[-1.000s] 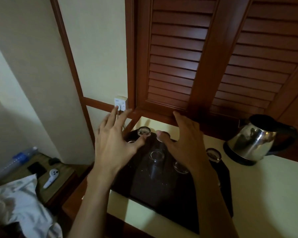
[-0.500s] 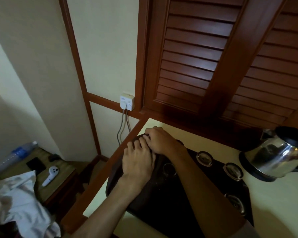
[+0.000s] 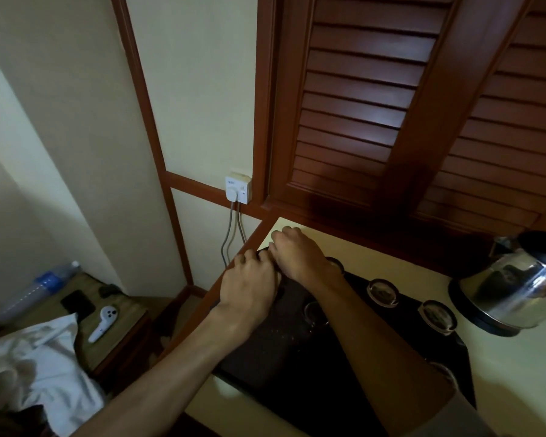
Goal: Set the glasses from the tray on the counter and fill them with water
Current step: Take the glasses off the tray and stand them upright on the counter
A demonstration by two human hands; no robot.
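Nearest you, the dark, flat rectangular tray (image 3: 265, 357) lies on the pale cream counter (image 3: 517, 373), its front edge close to the counter's lip. Several clear, round drinking glasses stand on it, apparently upside down: one in the middle (image 3: 316, 312), two along the right side (image 3: 383, 292) (image 3: 437, 316), and one low at the right edge (image 3: 445, 375), partly hidden by your forearm.

Your left hand (image 3: 249, 287) is down at the tray's far left corner with fingers curled, and your right hand (image 3: 297, 255) sits just beyond it, touching it, fingers also curled. Both seem to be closing on glasses in that corner, but your hands cover them, so I cannot tell what each one grips or how firmly.

To do this step well, take each glass by its sides rather than its rim, lift straight up so it clears its neighbours, and turn it mouth-up before setting it down. Place it on the bare counter behind or right of the tray, well apart from the edge on the left.

Farther off, the shiny steel kettle with a black lid and base (image 3: 517, 285) stands at the right; leave room to reach it. Beyond are the brown louvred wooden doors (image 3: 375, 105).
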